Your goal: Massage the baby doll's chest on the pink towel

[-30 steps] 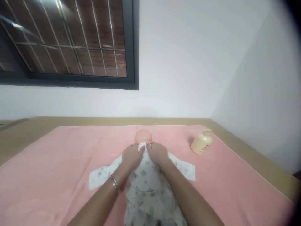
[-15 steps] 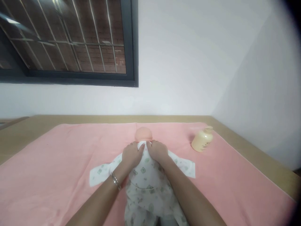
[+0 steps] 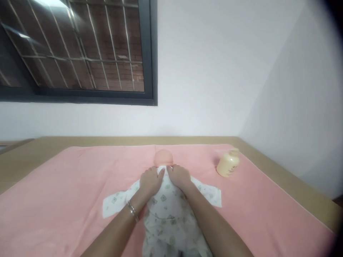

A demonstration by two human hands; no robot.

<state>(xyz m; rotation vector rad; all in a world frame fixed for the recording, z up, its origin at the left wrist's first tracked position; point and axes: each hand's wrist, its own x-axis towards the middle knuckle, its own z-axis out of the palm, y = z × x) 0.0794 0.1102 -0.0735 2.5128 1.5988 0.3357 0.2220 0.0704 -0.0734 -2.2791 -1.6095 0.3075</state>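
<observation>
Garment: one white, green-printed cloth garment [image 3: 166, 205], lower centre of frame, on one pink, round-headed doll [image 3: 163, 157].
Your hands: two; left hand [image 3: 151, 180] and right hand [image 3: 180, 177] both grasp the garment's collar [image 3: 161, 167].
Bottle: one glossy cream-yellow pump bottle [image 3: 227, 165], right of centre.

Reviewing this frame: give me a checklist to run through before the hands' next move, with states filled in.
1. Left hand at the patterned garment's neckline: ok.
2. Right hand at the neckline, opposite side: ok.
3. Both sleeves spread outward on the pink cloth: ok.
4. Pump bottle apart from hands and garment: ok.
5. Garment's lower end fully in view: not ok, frame cuts it.
6. Fingers gripping fabric: cannot tell.
</observation>
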